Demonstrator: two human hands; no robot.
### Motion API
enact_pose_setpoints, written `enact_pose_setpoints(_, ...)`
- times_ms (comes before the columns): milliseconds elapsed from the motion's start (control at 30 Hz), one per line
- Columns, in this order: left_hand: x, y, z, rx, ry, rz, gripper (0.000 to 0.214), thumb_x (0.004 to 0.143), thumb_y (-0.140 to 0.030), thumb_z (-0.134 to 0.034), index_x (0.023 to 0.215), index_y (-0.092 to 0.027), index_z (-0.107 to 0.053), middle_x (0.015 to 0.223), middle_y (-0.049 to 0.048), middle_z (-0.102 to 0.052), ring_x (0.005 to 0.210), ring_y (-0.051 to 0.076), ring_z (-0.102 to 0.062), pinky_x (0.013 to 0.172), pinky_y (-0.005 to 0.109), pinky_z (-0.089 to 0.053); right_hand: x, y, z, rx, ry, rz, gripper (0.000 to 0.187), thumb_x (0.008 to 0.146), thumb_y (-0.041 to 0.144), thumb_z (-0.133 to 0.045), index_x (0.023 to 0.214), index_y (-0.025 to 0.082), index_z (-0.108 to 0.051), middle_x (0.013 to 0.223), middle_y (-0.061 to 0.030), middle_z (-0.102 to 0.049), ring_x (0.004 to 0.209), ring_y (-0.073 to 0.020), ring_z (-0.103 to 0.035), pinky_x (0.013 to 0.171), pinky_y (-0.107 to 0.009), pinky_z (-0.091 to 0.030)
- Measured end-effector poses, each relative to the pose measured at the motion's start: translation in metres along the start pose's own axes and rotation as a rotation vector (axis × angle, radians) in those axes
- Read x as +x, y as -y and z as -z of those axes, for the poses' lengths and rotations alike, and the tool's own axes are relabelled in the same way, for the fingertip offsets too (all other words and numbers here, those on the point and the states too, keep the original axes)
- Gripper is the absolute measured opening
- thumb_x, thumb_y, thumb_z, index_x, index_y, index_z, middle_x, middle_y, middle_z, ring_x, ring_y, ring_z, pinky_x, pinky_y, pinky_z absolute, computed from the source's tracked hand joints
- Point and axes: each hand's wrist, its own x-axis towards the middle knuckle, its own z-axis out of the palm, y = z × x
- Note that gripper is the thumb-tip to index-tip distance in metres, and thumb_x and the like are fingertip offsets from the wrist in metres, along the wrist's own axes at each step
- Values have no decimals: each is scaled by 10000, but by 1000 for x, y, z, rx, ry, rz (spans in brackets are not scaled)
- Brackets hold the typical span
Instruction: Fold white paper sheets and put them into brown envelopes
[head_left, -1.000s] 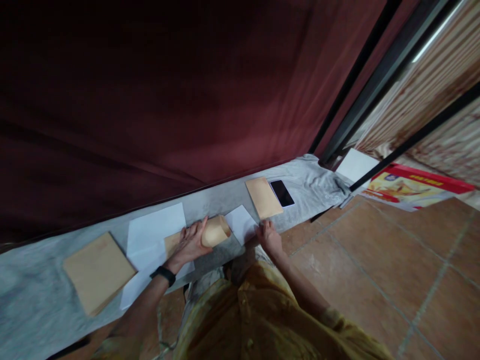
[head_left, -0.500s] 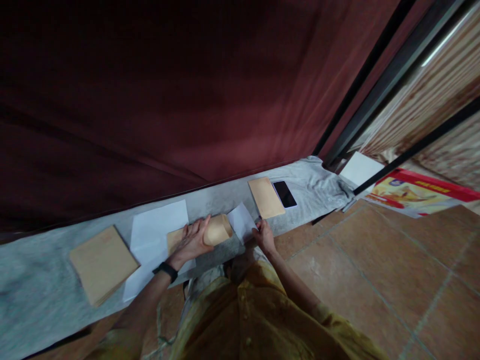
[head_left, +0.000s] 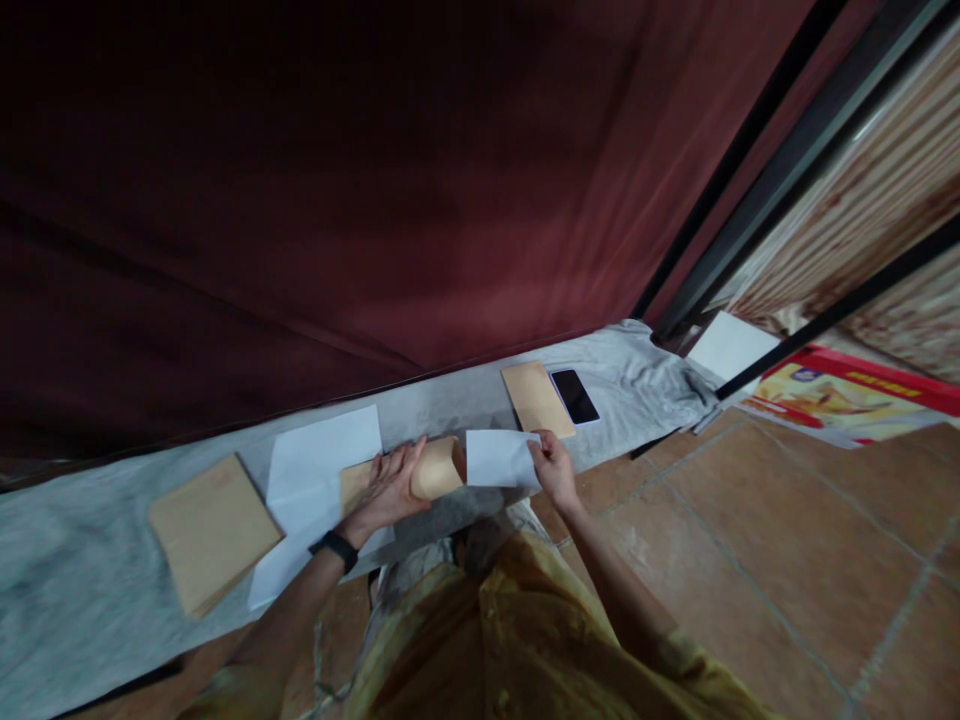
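Observation:
My left hand (head_left: pixel 391 486) presses on a brown paper envelope (head_left: pixel 436 470), thumb and fingers around its bulging body, the mouth gaping toward the right. Pinched in my right hand (head_left: pixel 553 468) is a folded white paper (head_left: pixel 501 459), whose left edge is right at the envelope's mouth; I cannot tell whether it has entered. Beneath the left hand and envelope lie white paper sheets (head_left: pixel 322 465). To the right, a single brown envelope (head_left: pixel 538 398) lies flat beside a dark-screened phone (head_left: pixel 574 396).
A stack of brown envelopes (head_left: pixel 214 530) lies at the left on the grey cloth-covered bench (head_left: pixel 67 560). Behind the bench hangs a dark red curtain (head_left: pixel 420 250). Black metal poles (head_left: pixel 840 310) and a colourful printed box (head_left: pixel 847 395) stand at the right, above the tiled floor (head_left: pixel 750 560).
My right hand has moved up and right, turning the folded white paper level with the envelope's mouth. The left hand keeps its hold on the envelope. The view has shifted slightly.

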Motion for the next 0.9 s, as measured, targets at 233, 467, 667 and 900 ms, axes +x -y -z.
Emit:
enact_pose_setpoints(233, 1, 6, -6, 31, 23, -26, 1189, 683, -384, -769, 1628, -239, -62, 1543, 187, -405, 1467, 382, -342, 1211, 610, -140, 15, 2, -16, -140, 75, 119, 284, 925, 377, -505, 1049, 189, -679, 952, -65, -733, 850, -204, -660, 790, -303, -505)
enact_pose_setpoints(467, 0, 3, -3, 40, 31, -21, 1176, 692, -392, -768, 1628, -233, -73, 1533, 196, -413, 1462, 385, -350, 1212, 624, -132, 21, 3, -16, -313, 192, 159, 266, 955, 268, -501, 1091, 220, -725, 1030, -71, -772, 973, -228, -716, 878, -322, -537)
enact_pose_setpoints(667, 1, 4, -3, 51, 35, -27, 1179, 699, -395, -771, 1629, -231, -65, 1532, 205, -400, 1466, 396, -341, 1205, 631, -136, 34, 9, -21, -413, 279, 135, 257, 962, 192, -523, 1083, 202, -749, 1024, -80, -786, 962, -222, -738, 883, -303, -548)
enact_pose_setpoints(900, 2, 6, -3, 78, 21, -52, 1184, 682, -413, -781, 1627, -228, -92, 1514, 201, -422, 1453, 408, -353, 1194, 608, -176, 41, 13, -29, -511, 314, 74, 235, 951, 163, -552, 1067, 201, -753, 1003, -90, -789, 965, -229, -736, 843, -264, -533)
